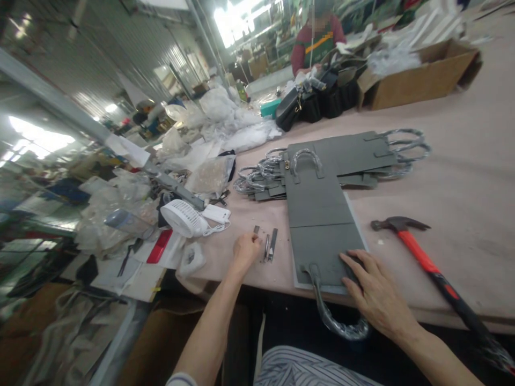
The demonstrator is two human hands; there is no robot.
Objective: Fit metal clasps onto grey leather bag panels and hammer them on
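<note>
My left hand (pixel 246 249) is at the table's front edge, its fingers bent and pressed together. A short metal piece (pixel 256 229) shows just past its fingertips; whether they grip it is hidden. Beside that hand lie a thin metal rod (pixel 266 247) and a flat metal punch-like tool (pixel 273 242). My right hand (pixel 372 287) rests with spread fingers on the lower right corner of a grey bag panel (pixel 317 206). The panel has a handle at each end; its near plastic-wrapped handle (pixel 341 327) hangs over the table edge.
A claw hammer (pixel 418 252) with a red and black handle lies right of the panel. More grey panels (pixel 362 153) are stacked behind. A white fan (pixel 183 219) stands at left. Farther back are black bags (pixel 314 104), a cardboard box (pixel 418 80) and a person (pixel 317 40).
</note>
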